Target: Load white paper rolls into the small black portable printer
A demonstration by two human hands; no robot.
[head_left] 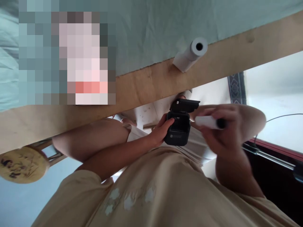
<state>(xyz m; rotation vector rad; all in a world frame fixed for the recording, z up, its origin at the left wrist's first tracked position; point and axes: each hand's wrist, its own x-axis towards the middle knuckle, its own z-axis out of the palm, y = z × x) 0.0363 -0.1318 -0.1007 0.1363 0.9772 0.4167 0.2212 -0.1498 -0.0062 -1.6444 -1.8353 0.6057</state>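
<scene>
My left hand [160, 131] grips a small black printer [178, 133] from its left side, holding it over my lap with its lid [185, 105] flipped open upward. Just right of the printer, my right hand [221, 135] is closed around a white paper roll [207, 122], whose end is close to the printer's open top. This hand is blurred. Both forearms come up from my beige shirt [165, 189] at the bottom of the view.
A wooden board edge [142, 85] runs across the view beyond my knees, with green cloth [153, 31] behind it. A second white paper roll [190, 54] lies on the board. A round wooden stool [22, 164] stands at lower left; a thin cable [279, 118] and dark rail [272, 154] are at right.
</scene>
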